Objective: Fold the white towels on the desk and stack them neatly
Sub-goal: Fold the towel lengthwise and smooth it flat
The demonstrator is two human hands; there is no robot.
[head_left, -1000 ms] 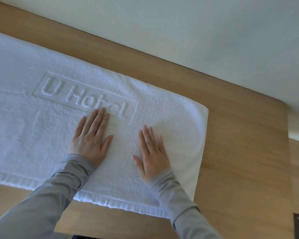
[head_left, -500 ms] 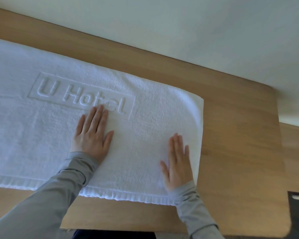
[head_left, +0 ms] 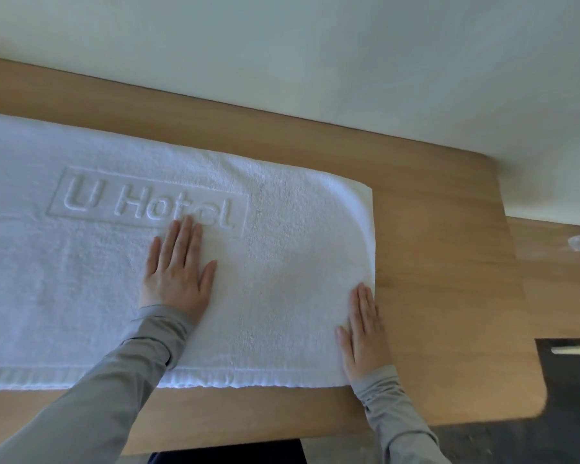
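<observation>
Right hand (head_left: 362,333) slid from towel (head_left: 282,262) middle to its right edge, fingers straight, pressed flat. Left hand (head_left: 178,269) unmoved, flat below logo (head_left: 148,204). Towel spread along desk (head_left: 449,262) front edge. Smoothing nearly done; fold likely next.

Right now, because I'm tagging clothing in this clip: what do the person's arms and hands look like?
Long, plain grey sleeves cover both arms, the left sleeve and right sleeve each ending at the wrist. The left hand and right hand wear no gloves, and no rings or watch show.
</observation>
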